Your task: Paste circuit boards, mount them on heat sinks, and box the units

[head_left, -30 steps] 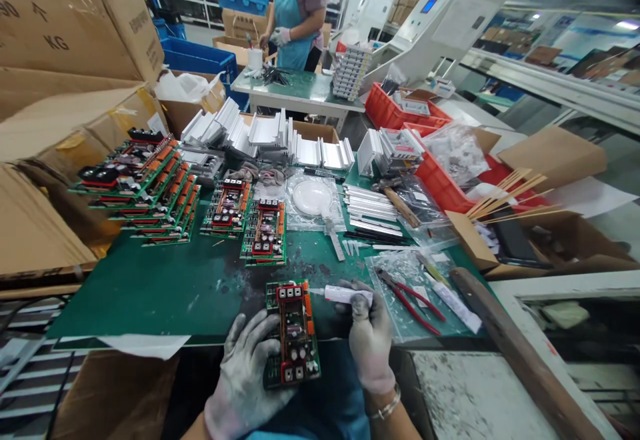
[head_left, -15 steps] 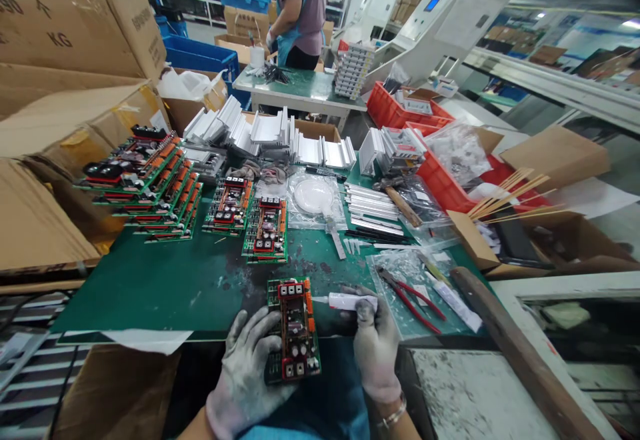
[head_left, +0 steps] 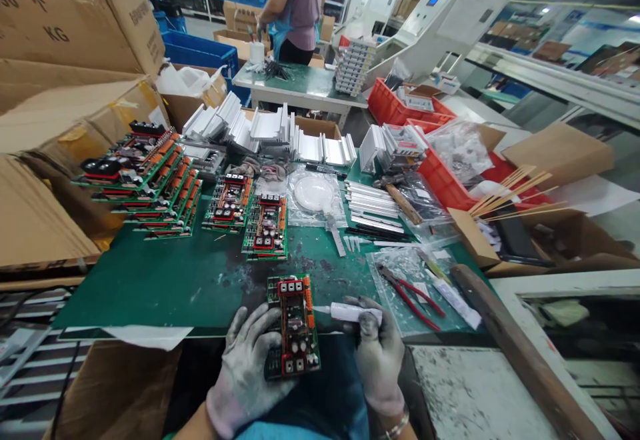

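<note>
A green circuit board (head_left: pixel 296 327) with orange and black parts is held at the table's front edge by my gloved left hand (head_left: pixel 251 360), which grips its left side. My gloved right hand (head_left: pixel 377 350) is closed round a white tube (head_left: pixel 355 313). The tube lies nearly level, its thin nozzle pointing left at the board's right edge, by the orange connectors. Whether the tip touches the board cannot be made out. Beyond it two more boards (head_left: pixel 266 227) (head_left: pixel 229 203) lie on the green table (head_left: pixel 165 287).
Stacked boards (head_left: pixel 145 180) stand at the left beside cardboard boxes (head_left: pixel 55 120). Metal heatsinks (head_left: pixel 270 130) line the back. At the right are red-handled pliers (head_left: pixel 413 297), metal strips (head_left: pixel 373 207), a hammer (head_left: pixel 403 203) and red crates (head_left: pixel 440 173). A person (head_left: pixel 297 0) stands at another table.
My right hand and the tube have shifted slightly right and down, the nozzle still facing the board. My left hand and the board are nearly unmoved. The other person has shifted left.
</note>
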Demonstrator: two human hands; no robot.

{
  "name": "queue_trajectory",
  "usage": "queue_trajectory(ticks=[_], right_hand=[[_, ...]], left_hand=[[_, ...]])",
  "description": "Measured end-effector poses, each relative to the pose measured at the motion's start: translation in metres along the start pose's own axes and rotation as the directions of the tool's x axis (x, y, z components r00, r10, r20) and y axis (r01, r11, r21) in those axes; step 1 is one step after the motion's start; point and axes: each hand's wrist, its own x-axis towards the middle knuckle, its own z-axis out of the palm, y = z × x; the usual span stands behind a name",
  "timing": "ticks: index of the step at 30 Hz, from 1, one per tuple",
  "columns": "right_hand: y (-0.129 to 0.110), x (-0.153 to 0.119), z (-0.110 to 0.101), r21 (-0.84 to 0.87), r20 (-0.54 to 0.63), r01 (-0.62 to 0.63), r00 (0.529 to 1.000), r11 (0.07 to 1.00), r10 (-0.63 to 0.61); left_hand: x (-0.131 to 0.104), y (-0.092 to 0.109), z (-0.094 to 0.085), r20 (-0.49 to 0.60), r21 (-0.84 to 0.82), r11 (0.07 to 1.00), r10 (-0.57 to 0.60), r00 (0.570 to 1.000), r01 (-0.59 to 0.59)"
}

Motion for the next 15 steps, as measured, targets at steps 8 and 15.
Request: queue_trajectory(ticks=[8, 15], right_hand=[[0.004, -0.003, -0.002, 0.043, 0.031, 0.059, 0.998, 0.997, -0.061], [-0.01, -0.007, 0.0, -0.005, -0.014, 0.071, 0.997, 0.997, -0.071]], left_hand=[[-0.002, 0.0, 0.0, 0.02, 0.004, 1.0, -0.016, 1.0, 0.016], [0.0, 0.0, 0.0, 0.022, 0.002, 1.0, -0.011, 1.0, 0.011]])
